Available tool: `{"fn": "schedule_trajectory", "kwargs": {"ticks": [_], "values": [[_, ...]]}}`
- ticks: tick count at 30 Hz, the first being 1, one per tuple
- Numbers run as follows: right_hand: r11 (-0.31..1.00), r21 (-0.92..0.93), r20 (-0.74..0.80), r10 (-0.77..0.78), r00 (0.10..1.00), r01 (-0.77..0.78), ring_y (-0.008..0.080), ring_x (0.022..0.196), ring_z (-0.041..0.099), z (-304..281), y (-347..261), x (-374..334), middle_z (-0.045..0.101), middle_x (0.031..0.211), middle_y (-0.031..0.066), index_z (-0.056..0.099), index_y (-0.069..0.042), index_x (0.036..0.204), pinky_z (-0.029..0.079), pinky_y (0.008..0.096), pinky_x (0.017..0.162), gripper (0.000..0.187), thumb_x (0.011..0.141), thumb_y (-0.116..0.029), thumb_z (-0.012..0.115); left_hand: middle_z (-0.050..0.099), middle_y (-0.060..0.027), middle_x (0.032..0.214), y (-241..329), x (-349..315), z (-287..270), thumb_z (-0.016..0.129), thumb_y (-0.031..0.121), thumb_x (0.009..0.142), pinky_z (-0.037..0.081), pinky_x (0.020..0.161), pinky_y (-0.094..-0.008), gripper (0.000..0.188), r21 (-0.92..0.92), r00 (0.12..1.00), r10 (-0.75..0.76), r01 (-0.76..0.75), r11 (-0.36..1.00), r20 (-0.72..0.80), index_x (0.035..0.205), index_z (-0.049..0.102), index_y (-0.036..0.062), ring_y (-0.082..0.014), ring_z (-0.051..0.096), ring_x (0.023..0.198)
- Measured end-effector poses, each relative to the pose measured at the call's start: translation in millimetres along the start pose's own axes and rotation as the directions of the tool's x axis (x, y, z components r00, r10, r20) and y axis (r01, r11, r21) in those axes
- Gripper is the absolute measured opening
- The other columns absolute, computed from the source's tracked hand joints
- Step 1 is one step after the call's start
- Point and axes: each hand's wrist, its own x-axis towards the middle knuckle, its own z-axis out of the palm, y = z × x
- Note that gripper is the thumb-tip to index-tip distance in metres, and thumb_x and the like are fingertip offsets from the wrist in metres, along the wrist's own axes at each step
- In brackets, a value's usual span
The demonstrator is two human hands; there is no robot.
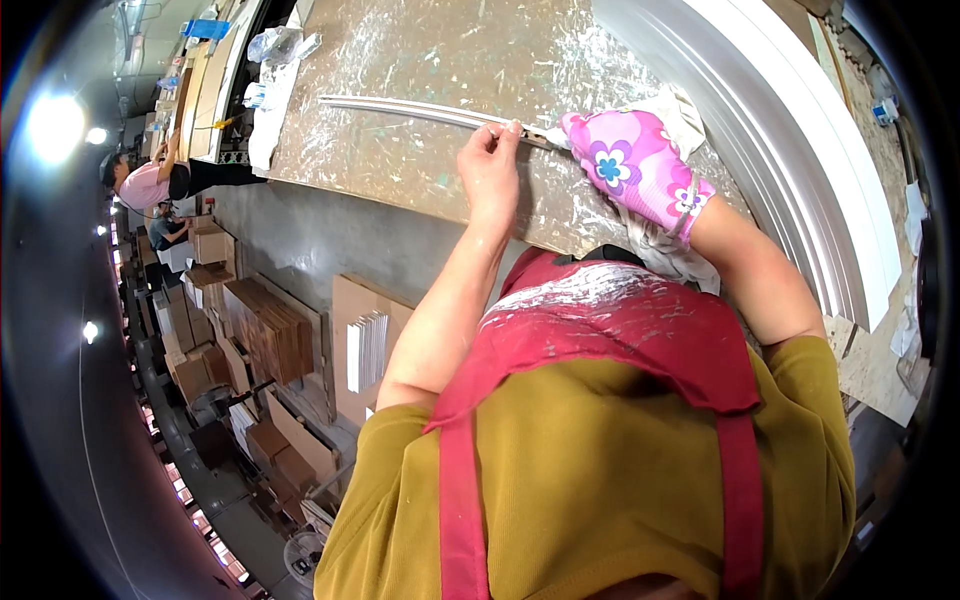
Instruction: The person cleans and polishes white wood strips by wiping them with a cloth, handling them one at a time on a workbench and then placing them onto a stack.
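A long, thin, pale strip (pixel 400 107) lies across the paint-spattered workbench (pixel 400 60), running from the far left toward my hands. My left hand (pixel 491 165) is bare and pinches the strip close to its right end between thumb and fingertips. A pink glove with flower prints covers my right hand (pixel 632 165), whose fingers are curled at the strip's right end. A bit of white cloth (pixel 556 138) pokes out at the gloved fingertips; the palm side is hidden. More white cloth (pixel 683 122) shows beyond the glove, and another bunched cloth (pixel 665 250) lies below the wrist.
Long white profiles (pixel 790 130) are stacked on the right. Clear plastic (pixel 272 44) and white cloth sit at the bench's left edge. Cardboard boxes (pixel 270 330) and a carton with white strips (pixel 367 350) stand on the floor at left. Two people (pixel 145 185) work farther off.
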Motion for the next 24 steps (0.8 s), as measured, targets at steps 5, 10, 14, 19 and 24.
{"fn": "schedule_trajectory", "kwargs": {"ticks": [5, 10, 14, 19, 24], "values": [[0.961, -0.234, -0.061, -0.163, 0.985, 0.145, 0.0293, 0.069, 0.063, -0.3, 3.8, -4.6, 0.062, 0.076, 0.0123, 0.060, -0.003, 0.103, 0.049, 0.0402, 0.061, 0.016, 0.090, -0.011, 0.054, 0.060, 0.0046, 0.078, -2.3, -2.2, 2.5, 0.067, 0.015, 0.091, 0.037, 0.064, -0.0213, 0.015, 0.037, 1.000, -0.019, 0.019, 0.999, 0.011, 0.087, 0.068, 0.0005, -0.0035, 0.047, 0.072], [0.993, 0.111, -0.053, 0.033, 0.998, -0.027, 0.0289, 0.065, 0.062, 6.1, 8.0, -3.7, 0.062, 0.072, 0.0130, 0.062, -0.004, 0.095, 0.048, 0.0396, 0.059, 0.018, 0.096, -0.017, 0.049, 0.062, 0.0032, 0.081, -4.8, -2.6, 4.5, 0.068, 0.014, 0.091, 0.038, 0.065, -0.0208, 0.014, -0.023, 0.999, -0.033, 0.033, 0.999, -0.003, 0.090, 0.068, -0.0001, -0.0038, 0.049, 0.073], [0.994, -0.052, -0.103, -0.106, 0.989, 0.101, 0.0301, 0.063, 0.062, 4.2, 5.0, -1.1, 0.062, 0.069, 0.0134, 0.061, -0.003, 0.085, 0.048, 0.0387, 0.058, 0.031, 0.101, -0.022, 0.042, 0.062, 0.0030, 0.081, -6.6, -2.7, 3.9, 0.067, 0.014, 0.091, 0.038, 0.066, -0.0209, 0.013, -0.045, 0.999, -0.040, 0.040, 0.998, -0.002, 0.090, 0.067, 0.0005, -0.0040, 0.049, 0.074], [0.930, -0.332, -0.111, -0.205, 0.972, 0.158, 0.0307, 0.062, 0.061, 6.5, 4.6, 3.7, 0.062, 0.069, 0.0131, 0.061, -0.003, 0.080, 0.048, 0.0388, 0.057, 0.038, 0.103, -0.025, 0.040, 0.061, 0.0034, 0.080, -3.5, -4.9, 5.3, 0.068, 0.013, 0.091, 0.038, 0.066, -0.0213, 0.012, -0.049, 0.999, -0.051, 0.051, 0.997, 0.000, 0.088, 0.067, 0.0015, -0.0041, 0.048, 0.073], [0.985, -0.149, 0.012, -0.088, 0.996, 0.089, 0.0303, 0.065, 0.066, -6.6, -7.5, 3.5, 0.064, 0.071, 0.0145, 0.063, -0.005, 0.089, 0.051, 0.0406, 0.056, 0.009, 0.083, -0.010, 0.058, 0.061, 0.0034, 0.080, -4.8, -5.1, 4.9, 0.068, 0.014, 0.092, 0.037, 0.066, -0.0212, 0.013, -0.063, 0.999, -0.052, 0.052, 0.997, -0.001, 0.088, 0.066, 0.0017, -0.0042, 0.048, 0.073]]}}
